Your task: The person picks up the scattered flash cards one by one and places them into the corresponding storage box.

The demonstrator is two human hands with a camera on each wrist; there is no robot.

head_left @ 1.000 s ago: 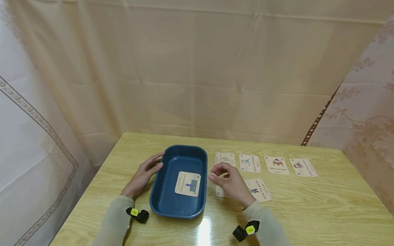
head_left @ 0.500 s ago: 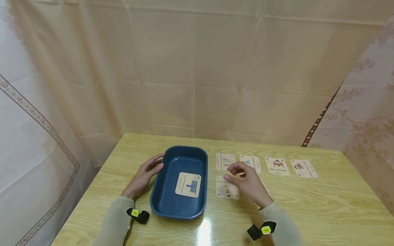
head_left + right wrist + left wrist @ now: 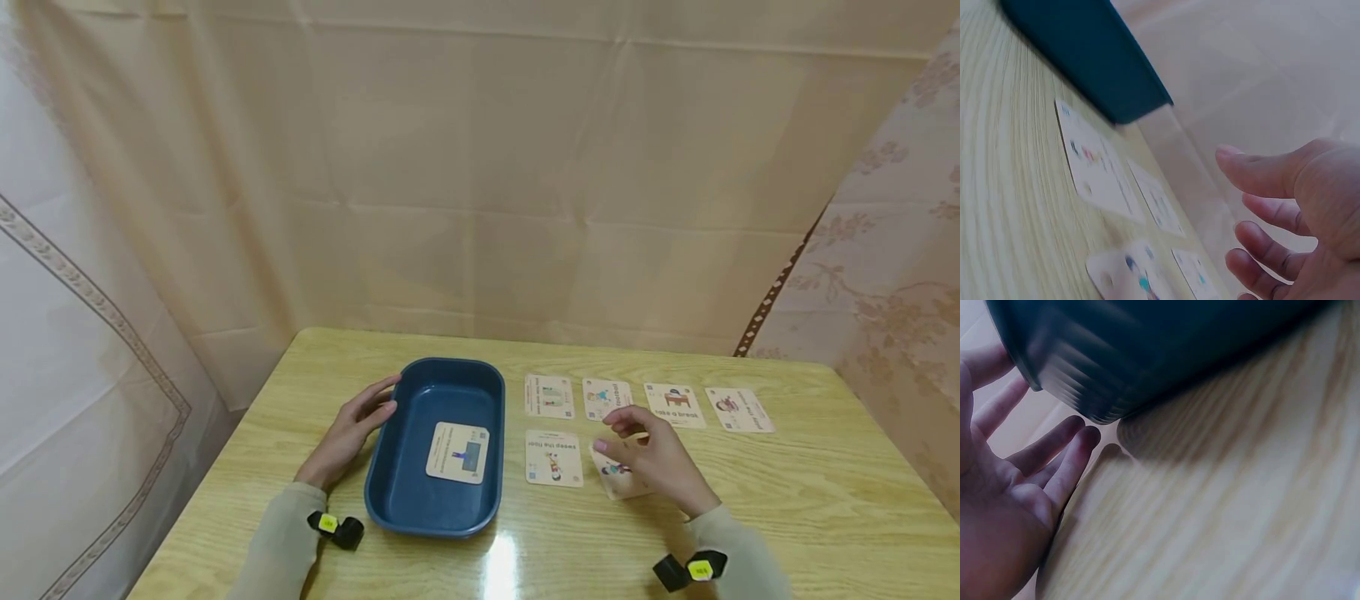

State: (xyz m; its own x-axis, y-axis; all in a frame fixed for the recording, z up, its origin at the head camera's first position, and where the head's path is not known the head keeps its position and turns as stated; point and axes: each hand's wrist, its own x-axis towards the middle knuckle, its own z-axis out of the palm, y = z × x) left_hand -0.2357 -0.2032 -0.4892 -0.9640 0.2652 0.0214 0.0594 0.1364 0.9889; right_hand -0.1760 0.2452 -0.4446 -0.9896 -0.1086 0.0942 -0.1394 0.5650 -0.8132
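The half-covered picture card (image 3: 618, 482) lies just right of lower centre, beneath my right hand (image 3: 658, 458); its thumb and bent fingers stand apart, holding nothing, though the card's exact gap is hard to judge. Leftward lie the "sweep the floor" card (image 3: 553, 458) and, at lower centre, my blue tray (image 3: 420, 510), one card (image 3: 457, 452) inside. My left hand (image 3: 348, 433), fingers loosely extended, touches its left rim.

Legible: "sweep the floor" on front card (image 3: 553, 460); "take a break" on back card (image 3: 677, 402); "football" on adjacent card (image 3: 604, 399), partly covered.
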